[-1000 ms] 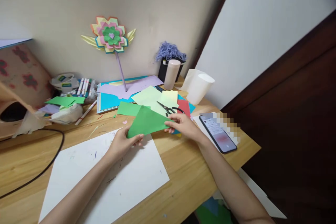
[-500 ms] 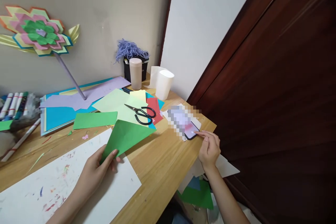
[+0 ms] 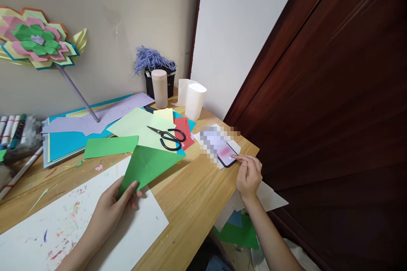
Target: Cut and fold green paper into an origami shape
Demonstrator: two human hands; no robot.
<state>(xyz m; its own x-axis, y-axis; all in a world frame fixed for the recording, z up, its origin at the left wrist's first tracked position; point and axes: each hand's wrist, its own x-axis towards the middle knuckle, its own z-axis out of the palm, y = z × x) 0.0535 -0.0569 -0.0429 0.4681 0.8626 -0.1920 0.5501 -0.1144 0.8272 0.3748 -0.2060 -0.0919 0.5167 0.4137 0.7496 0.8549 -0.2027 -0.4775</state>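
At the upper left of the frame we have a paper flower (image 3: 37, 40) leaning on its stem, with markers (image 3: 9, 132) below it at the left edge. Lower down, our left hand (image 3: 110, 203) pinches the lower corner of a green paper triangle (image 3: 149, 167), held left of centre over the white sheet (image 3: 38, 230). Black scissors (image 3: 163, 132) lie just above it. Right of centre, our right hand (image 3: 249, 175) extends a finger to the phone (image 3: 226, 157); we cannot tell whether its curled fingers grip anything.
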